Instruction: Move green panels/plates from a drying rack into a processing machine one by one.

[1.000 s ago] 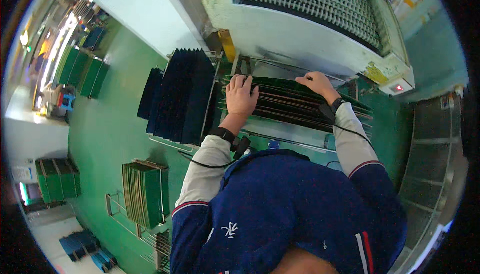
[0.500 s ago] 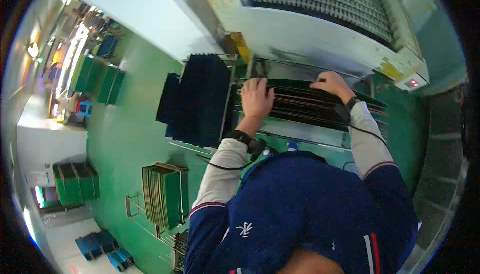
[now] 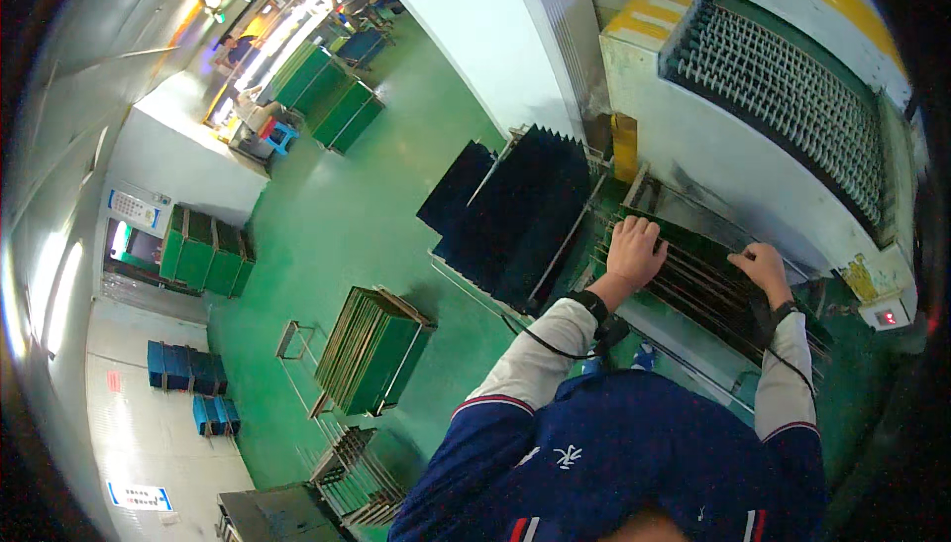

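A row of thin dark green panels (image 3: 698, 289) stands on edge in a metal rack in front of me. The fingers of my left hand (image 3: 637, 253) curl over the top edge of the farthest panel, near its left end. Toward that panel's right end, my right hand (image 3: 764, 272) is closed in a pinch at its edge; the fingertips are partly hidden. Left of this rack, another rack holds tightly packed dark blue panels (image 3: 530, 210) with a jagged top outline.
Beyond the panels is a white machine (image 3: 753, 136) with a bed of rollers (image 3: 783, 96). On the green floor (image 3: 347, 215) at left stands a rack of green panels (image 3: 371, 354), with an empty wire rack (image 3: 362, 478) nearer. A white cabinet-like block (image 3: 485, 27) rises at the back.
My view has swung left, so the racks and machine appear farther right. Both hands stay at the panels' far edge, and the left fingers look more curled than before.
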{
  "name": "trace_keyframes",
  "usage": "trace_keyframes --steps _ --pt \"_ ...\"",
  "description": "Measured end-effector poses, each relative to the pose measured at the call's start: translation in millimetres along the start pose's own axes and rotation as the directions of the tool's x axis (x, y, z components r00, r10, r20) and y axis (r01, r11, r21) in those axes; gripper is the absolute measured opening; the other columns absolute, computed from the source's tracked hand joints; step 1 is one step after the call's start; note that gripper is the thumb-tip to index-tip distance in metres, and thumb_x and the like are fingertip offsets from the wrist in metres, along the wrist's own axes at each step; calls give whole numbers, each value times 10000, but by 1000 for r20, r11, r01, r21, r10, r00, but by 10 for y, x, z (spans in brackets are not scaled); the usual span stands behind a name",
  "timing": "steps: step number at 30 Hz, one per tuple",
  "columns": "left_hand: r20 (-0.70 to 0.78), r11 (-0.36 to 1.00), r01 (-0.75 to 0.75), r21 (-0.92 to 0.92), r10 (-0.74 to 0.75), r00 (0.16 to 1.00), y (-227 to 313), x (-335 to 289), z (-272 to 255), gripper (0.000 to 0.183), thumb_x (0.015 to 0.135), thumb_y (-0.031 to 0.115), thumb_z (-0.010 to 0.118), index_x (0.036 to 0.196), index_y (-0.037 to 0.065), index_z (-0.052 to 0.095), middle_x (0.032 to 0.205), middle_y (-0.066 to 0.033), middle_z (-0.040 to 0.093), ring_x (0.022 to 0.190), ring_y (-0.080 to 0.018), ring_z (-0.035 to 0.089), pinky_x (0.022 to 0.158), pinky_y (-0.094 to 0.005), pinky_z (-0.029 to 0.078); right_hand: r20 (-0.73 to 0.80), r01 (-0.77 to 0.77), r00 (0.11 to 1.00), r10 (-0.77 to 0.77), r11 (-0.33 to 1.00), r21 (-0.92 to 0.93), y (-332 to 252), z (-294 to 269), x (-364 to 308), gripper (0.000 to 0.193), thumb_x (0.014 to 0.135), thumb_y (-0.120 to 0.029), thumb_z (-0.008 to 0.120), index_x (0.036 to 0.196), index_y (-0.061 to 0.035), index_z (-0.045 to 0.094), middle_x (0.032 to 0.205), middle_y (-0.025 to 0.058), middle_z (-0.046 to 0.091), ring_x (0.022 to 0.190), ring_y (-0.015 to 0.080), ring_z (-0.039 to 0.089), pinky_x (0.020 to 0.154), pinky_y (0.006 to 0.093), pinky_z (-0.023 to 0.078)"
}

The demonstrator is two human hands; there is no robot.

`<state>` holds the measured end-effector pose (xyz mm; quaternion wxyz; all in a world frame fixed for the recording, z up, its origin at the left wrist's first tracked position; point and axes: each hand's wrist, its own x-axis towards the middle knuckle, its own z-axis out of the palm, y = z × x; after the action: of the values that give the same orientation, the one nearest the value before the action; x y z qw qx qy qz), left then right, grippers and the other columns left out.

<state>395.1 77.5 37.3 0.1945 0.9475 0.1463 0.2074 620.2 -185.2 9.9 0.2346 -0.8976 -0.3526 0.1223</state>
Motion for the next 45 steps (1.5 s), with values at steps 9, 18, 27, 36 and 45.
trace_keyframes --steps 9,18,27,36,45 --pt "-12 1000 -30 -6 30 999 -17 25 26 245 904 309 711 960 72 681 1035 -116 622 1095 -345 561 967 -473 452 -16 20 1000 -21 999 -30 -14 -21 -10 532 800 -504 832 770 11 703 654 198 612 624 365 606 612 466 440" --pt "42 1000 5 21 -6 999 -6 8 17 268 927 333 694 1003 76 702 1065 -110 618 1127 -327 560 988 -476 452 -10 15 1000 -16 998 -55 -19 -22 -39 448 763 -428 852 810 1 730 749 222 679 750 422 681 683 479 519" --pt "-72 999 -48 5 48 996 23 -118 1 226 898 292 714 903 72 664 993 -112 604 1060 -324 556 951 -461 443 78 -16 997 25 993 -116 54 59 -154 340 758 -374 781 934 -84 781 985 203 745 972 419 701 864 515 554" --pt "-68 999 -44 6 44 997 38 -231 -35 236 913 296 704 909 63 670 1011 -122 603 1080 -333 551 973 -472 435 107 160 984 -144 974 -160 23 134 -364 254 805 -256 709 867 -10 727 886 269 683 909 496 647 803 576 502" --pt "-15 998 -26 63 27 1000 34 -219 -53 275 913 327 695 979 62 727 1063 -113 628 1113 -316 556 972 -451 437 -89 144 982 -168 963 -226 -580 -827 -477 367 801 -357 782 896 -5 739 851 256 677 826 462 658 755 541 502"
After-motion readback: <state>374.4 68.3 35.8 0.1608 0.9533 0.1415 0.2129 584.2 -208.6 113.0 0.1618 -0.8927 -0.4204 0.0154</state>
